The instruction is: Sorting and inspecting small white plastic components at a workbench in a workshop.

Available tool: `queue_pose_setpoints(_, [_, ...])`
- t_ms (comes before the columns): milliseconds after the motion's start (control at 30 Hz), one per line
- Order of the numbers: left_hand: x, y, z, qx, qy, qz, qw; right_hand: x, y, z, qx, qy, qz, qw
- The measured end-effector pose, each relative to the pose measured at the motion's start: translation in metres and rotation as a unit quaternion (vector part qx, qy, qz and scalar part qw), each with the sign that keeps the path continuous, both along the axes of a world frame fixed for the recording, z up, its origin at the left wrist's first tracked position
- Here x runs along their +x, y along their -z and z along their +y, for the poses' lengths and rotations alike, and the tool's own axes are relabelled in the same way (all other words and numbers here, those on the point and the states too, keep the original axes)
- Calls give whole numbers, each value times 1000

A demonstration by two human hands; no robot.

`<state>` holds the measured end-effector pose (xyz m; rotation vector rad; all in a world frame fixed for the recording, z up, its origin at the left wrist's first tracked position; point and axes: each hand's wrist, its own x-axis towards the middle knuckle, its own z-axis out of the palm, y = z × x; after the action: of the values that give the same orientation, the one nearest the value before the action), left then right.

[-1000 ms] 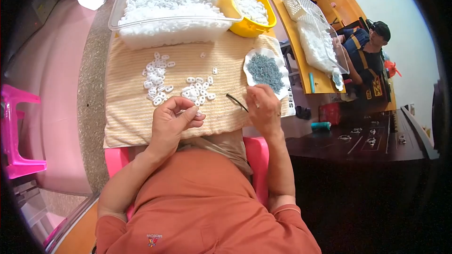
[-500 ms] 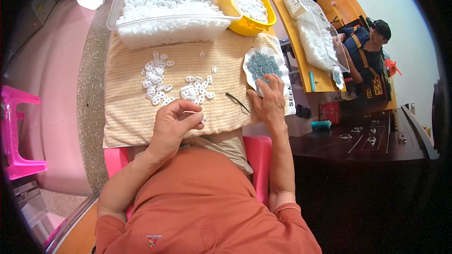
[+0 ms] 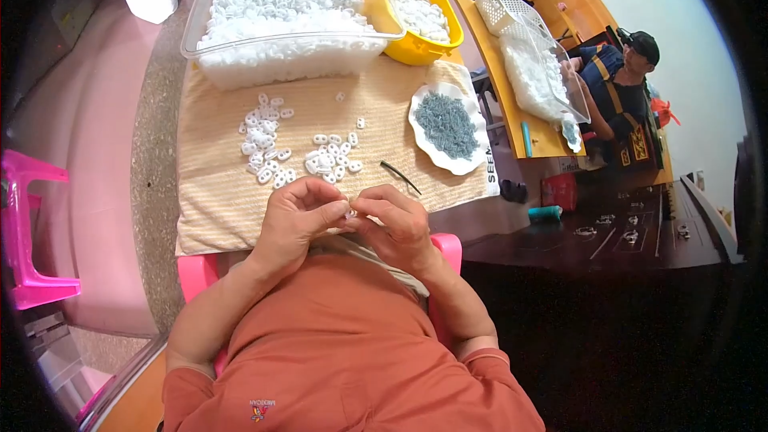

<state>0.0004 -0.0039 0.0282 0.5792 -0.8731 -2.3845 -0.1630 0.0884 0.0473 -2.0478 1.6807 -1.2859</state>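
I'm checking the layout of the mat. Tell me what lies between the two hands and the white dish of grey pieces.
In the head view, a thin dark stick lies on the tan mat between the hands, left hand and right hand, and the white dish; otherwise bare mat.

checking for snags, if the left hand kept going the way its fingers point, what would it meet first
The left hand points right, fingertips pinching a small white piece. Straight on, it meets the right hand first; their fingertips already look to be touching, though depth is unclear.

Wears a rust-orange short-sleeved shirt, sleeves ending above the elbows, with a small pale printed emblem low on the front. Bare forearms, bare left hand (image 3: 298,220) and right hand (image 3: 398,226); no gloves, rings or watch visible.
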Motion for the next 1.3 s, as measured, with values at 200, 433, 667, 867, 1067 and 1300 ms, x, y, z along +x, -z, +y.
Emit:
queue_pose_setpoints(200, [1,3,0,31,65,-27,997,-2,8,2,-12,-6,-44,999])
queue_pose_setpoints(433, [0,5,2,35,74,-37,996,-15,-3,7,26,17,-46,998])
queue_pose_setpoints(667, [0,7,4,46,74,-33,996,-110,2,8,54,257,168,950])
queue_pose_setpoints(867, [-1,8,4,42,78,-32,996,-154,-4,3,177,317,252,897])
queue_pose_setpoints(1067, [-2,9,4,41,79,-38,995,-168,2,-5,192,300,290,888])
queue_pose_setpoints(1300, [-2,8,4,37,83,-33,995,-175,10,-8,156,273,273,909])
